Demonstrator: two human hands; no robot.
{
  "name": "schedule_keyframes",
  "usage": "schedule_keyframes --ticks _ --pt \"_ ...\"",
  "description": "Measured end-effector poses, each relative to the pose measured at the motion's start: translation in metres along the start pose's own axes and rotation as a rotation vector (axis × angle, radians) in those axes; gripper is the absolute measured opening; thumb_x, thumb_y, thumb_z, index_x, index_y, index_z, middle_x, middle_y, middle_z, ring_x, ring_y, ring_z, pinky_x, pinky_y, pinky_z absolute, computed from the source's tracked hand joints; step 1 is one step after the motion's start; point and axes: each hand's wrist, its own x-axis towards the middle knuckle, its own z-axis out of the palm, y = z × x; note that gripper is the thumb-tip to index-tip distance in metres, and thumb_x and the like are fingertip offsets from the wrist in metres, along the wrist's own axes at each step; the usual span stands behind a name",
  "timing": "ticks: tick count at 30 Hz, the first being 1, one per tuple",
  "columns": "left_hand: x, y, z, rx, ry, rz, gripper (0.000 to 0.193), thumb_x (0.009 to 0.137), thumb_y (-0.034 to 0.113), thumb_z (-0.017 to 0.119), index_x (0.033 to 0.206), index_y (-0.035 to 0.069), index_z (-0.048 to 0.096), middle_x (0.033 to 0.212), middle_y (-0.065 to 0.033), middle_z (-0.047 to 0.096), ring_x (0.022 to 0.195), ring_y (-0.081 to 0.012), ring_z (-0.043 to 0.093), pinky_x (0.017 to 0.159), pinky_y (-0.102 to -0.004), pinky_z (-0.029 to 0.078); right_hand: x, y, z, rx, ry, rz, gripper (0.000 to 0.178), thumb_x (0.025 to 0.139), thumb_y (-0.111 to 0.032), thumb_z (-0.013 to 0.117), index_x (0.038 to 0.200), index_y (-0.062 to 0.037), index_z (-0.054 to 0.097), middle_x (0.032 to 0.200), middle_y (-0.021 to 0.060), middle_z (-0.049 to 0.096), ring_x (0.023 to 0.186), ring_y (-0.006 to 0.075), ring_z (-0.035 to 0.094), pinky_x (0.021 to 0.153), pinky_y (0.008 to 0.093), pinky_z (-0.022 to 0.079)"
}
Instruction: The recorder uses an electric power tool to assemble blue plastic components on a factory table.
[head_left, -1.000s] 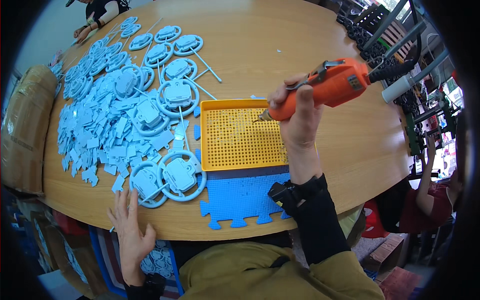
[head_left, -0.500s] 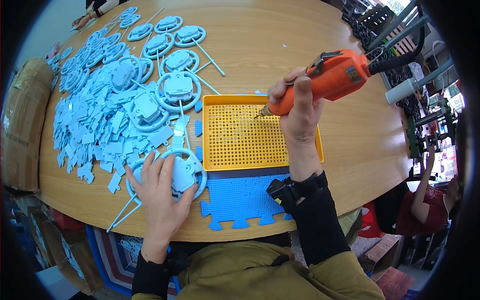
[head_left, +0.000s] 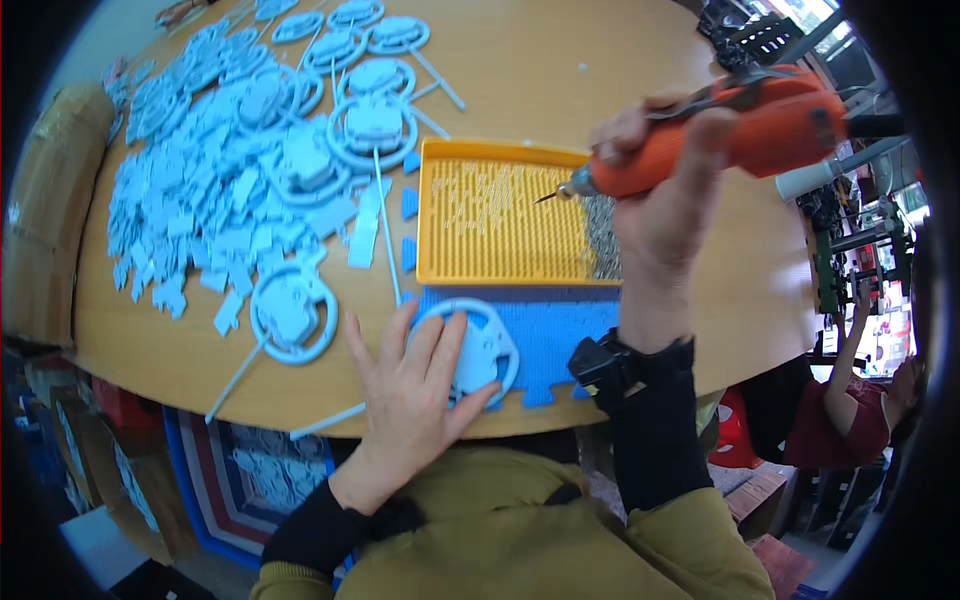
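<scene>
My left hand (head_left: 418, 385) lies over a light-blue plastic ring-shaped part (head_left: 490, 350) on the blue foam mat (head_left: 575, 322). Its fingers and thumb span the part, whose thin stick (head_left: 328, 421) points left over the table edge. In my right hand (head_left: 665, 205) is an orange electric screwdriver (head_left: 745, 135), slightly blurred. The bit points left above a yellow perforated tray (head_left: 424, 235), apart from it. Many screws (head_left: 603, 235) lie loose at the tray's right side, and others appear to stand in its holes. A second ring-shaped part (head_left: 290, 312) rests left of my left hand.
Loose light-blue flat pieces (head_left: 190, 225) form a heap on the left, with more ring-shaped parts (head_left: 372, 122) behind and beside it. A cardboard box (head_left: 58, 225) stands at the far left. Another person (head_left: 845, 415) is at the right.
My left hand has moved right with one ring-shaped part, onto the mat. The other part stays on the left. My right hand has shifted the screwdriver right and upward.
</scene>
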Motion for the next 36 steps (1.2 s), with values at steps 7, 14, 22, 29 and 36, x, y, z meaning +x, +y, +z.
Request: schedule_keyframes --ticks 7,14,22,29,36 --pt "0.005 0.002 0.003 -0.034 0.026 -0.042 0.065 0.063 0.034 0.079 0.115 0.007 0.052 0.111 -0.0097 0.051 0.116 -0.0337 0.044 0.103 -0.068 0.014 -0.077 -0.03 0.028 -0.003 -0.222 0.214 0.068 0.077 -0.072 0.053 0.094 -0.0066 0.05 0.065 0.0039 0.051 0.053 0.015 0.049 0.054 0.0298 0.043" --pt "0.005 0.003 0.002 -0.043 0.05 -0.035 0.064 0.063 0.036 0.079 0.114 0.007 0.053 0.109 -0.0099 0.05 0.114 -0.0333 0.044 0.103 -0.0678 0.015 -0.099 -0.028 0.037 -0.138 -0.247 0.25 0.063 0.076 -0.065 0.062 0.092 -0.0063 0.047 0.064 0.005 0.051 0.053 0.0148 0.05 0.049 0.0279 0.043" --pt "0.004 0.003 0.003 -0.07 0.056 -0.047 0.066 0.063 0.038 0.078 0.115 0.007 0.052 0.11 -0.0102 0.051 0.115 -0.0333 0.044 0.103 -0.0683 0.012 -0.102 -0.021 0.043 -0.137 -0.248 0.213 0.061 0.076 -0.063 0.063 0.091 -0.0064 0.046 0.062 0.005 0.051 0.053 0.015 0.05 0.05 0.0277 0.043" --pt "0.004 -0.005 -0.004 -0.09 0.054 -0.04 0.064 0.062 0.036 0.078 0.113 0.006 0.053 0.111 -0.0107 0.052 0.115 -0.0321 0.044 0.105 -0.0662 0.012 -0.083 -0.012 0.034 -0.039 -0.345 0.253 0.06 0.079 -0.065 0.059 0.092 -0.0066 0.049 0.062 0.0035 0.05 0.051 0.0148 0.049 0.048 0.0278 0.041" --pt "-0.011 -0.048 -0.058 0.032 0.087 -0.119 0.075 0.061 0.033 0.081 0.124 0.007 0.05 0.119 -0.012 0.05 0.122 -0.035 0.04 0.106 -0.0609 0.015 -0.025 0.022 -0.002 0.068 -0.095 0.035 0.044 0.084 -0.043 0.068 0.095 -0.0045 0.051 0.067 0.007 0.056 0.059 0.0169 0.055 0.054 0.03 0.047"
